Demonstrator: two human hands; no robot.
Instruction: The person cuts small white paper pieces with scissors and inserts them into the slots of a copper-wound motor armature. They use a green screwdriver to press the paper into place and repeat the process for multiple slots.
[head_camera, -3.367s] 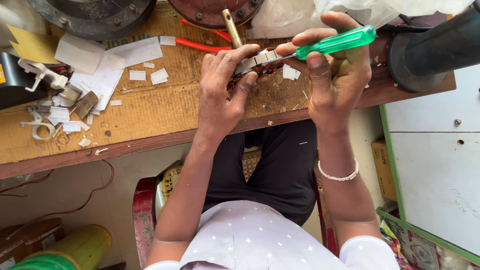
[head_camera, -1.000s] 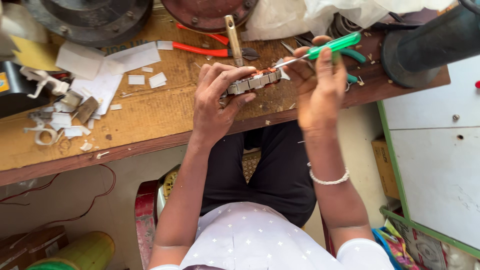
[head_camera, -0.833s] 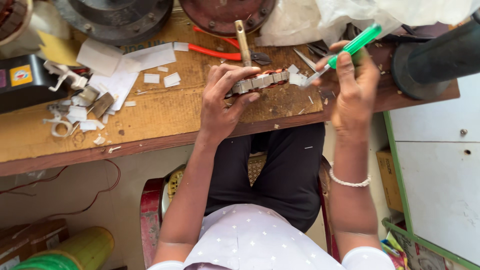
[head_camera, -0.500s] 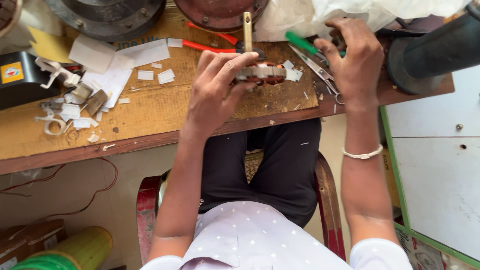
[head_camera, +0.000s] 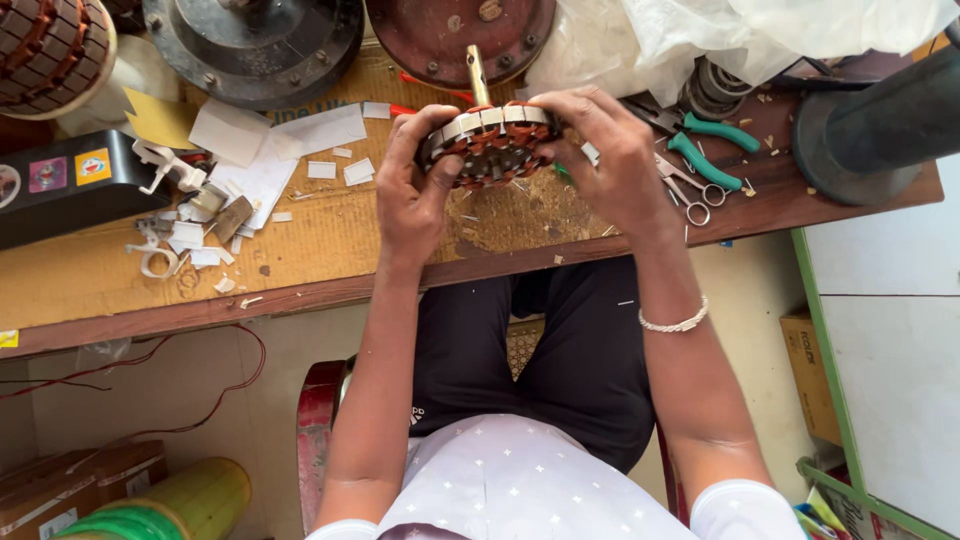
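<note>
Wound stator (head_camera: 490, 145) is sitting raised just above the table (head_camera: 330, 250); I am seeing left hand (head_camera: 415, 190) and right hand (head_camera: 610, 155) gripping opposite rims, apparently steadying its coils for inspection

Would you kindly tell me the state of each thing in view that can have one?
Wound stator: lifted, gripped from both sides.
Left hand: clasping the stator.
Right hand: clasping the stator.
Green-handled pliers: lying on the bench.
Small scissors: lying closed.
</note>
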